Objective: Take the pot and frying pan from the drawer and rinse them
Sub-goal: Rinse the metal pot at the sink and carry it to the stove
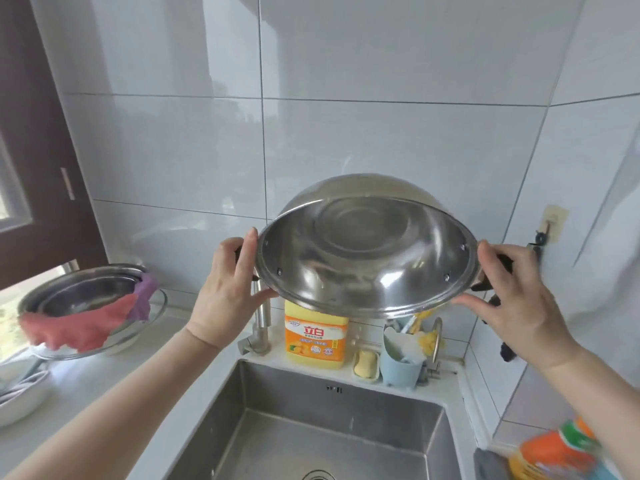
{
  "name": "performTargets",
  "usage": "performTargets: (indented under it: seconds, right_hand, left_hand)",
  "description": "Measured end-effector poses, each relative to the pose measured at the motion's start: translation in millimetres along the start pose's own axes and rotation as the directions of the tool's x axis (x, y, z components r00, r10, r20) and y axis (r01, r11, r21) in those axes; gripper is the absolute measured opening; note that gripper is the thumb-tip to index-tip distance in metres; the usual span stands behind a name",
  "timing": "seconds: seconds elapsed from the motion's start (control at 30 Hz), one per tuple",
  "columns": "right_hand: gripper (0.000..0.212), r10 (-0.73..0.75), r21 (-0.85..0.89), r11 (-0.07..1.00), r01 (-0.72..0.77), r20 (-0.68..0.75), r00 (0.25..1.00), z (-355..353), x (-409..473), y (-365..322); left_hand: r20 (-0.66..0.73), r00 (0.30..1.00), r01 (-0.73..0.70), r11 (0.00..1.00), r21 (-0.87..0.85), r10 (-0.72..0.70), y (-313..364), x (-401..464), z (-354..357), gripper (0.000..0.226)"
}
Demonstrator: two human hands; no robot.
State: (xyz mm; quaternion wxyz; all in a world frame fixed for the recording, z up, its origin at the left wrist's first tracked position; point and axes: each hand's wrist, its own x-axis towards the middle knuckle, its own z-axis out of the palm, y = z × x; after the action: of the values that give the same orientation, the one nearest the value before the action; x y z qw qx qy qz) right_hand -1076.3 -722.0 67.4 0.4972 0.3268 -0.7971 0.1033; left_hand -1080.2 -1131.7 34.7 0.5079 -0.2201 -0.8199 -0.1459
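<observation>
Left hand point(230, 289): fingers and thumb curled round the dark left handle of the pot point(367, 247), thumb under the rim.
Right hand point(512, 299): likewise grips the dark right handle, fingers over it, thumb reaching under the rim.

Pot: stainless steel, wide and shallow, two side handles. Held in the air above the sink point(311, 427), in front of the tiled wall point(346, 116). Tipped so that its open mouth faces the camera and downward, its base turned up and away. Inside shiny, with ring marks on the bottom and rivet heads near each handle.

Sink: steel, rectangular, set into a pale counter point(86, 393); drain partly seen at the bottom edge.

Tap point(261, 327): steel, at the back left corner of the sink, its top hidden behind the pot and left hand.

Bottle point(316, 332): yellow, orange label, on the ledge behind the sink, just beneath the pot's rim.

Soap point(365, 363): yellow bar in a small dish, right of the bottle.

Cup point(401, 367): pale blue, right of the soap, holding cleaning tools; which ones cannot be told.

Bowls point(90, 289): nested steel and glass, on the counter at left, with a red cloth point(79, 327) and a purple cloth point(143, 296) draped over the rim.

Second bottle point(554, 452): orange, blurred, lower right corner.

Hook point(550, 226): stuck on the right wall, dark items hanging from it.
</observation>
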Motion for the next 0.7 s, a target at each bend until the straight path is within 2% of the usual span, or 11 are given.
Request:
performTargets:
  seconds: [0.07, 0.13, 0.2, 0.27, 0.37, 0.47, 0.57, 0.7]
  right_hand:
    - [0.127, 0.105, 0.074, 0.99, -0.118, 0.158, 0.982, 9, -8, 6]
    - [0.133, 0.245, 0.147, 0.933, -0.327, 0.406, 0.88, 21, -15, 12]
    - [0.131, 0.287, 0.169, 0.856, -0.489, 0.632, 0.72, 36, -26, 19]
    - [0.129, 0.264, 0.176, 0.788, -0.591, 0.77, 0.581, 51, -38, 25]
    - [0.128, 0.223, 0.156, 0.698, -0.699, 0.88, 0.419, 68, -54, 30]
    - [0.125, 0.16, 0.143, 0.628, -0.765, 0.938, 0.307, 77, -69, 31]
    - [0.123, 0.139, 0.101, 0.594, -0.798, 0.964, 0.225, 81, -80, 30]
    - [0.12, 0.126, 0.085, 0.564, -0.821, 0.974, 0.188, 82, -85, 24]
  left_hand:
    - [0.181, 0.981, 0.091, 0.992, -0.085, -0.075, 0, -1, 5, 0.128]
    - [0.4, 0.904, 0.221, 0.967, -0.129, -0.153, -5, -6, 14, 0.142]
    - [0.607, 0.769, 0.339, 0.933, -0.12, -0.201, -11, -15, 28, 0.146]
    - [0.758, 0.61, 0.455, 0.886, -0.096, -0.231, -15, -28, 41, 0.146]
    - [0.873, 0.433, 0.56, 0.826, -0.065, -0.224, -17, -48, 57, 0.14]
    - [0.932, 0.298, 0.604, 0.797, -0.017, -0.206, -18, -61, 63, 0.133]
    - [0.97, 0.203, 0.61, 0.792, -0.018, -0.134, -20, -65, 62, 0.13]
    - [0.993, 0.09, 0.626, 0.78, 0.002, -0.075, -25, -63, 56, 0.126]
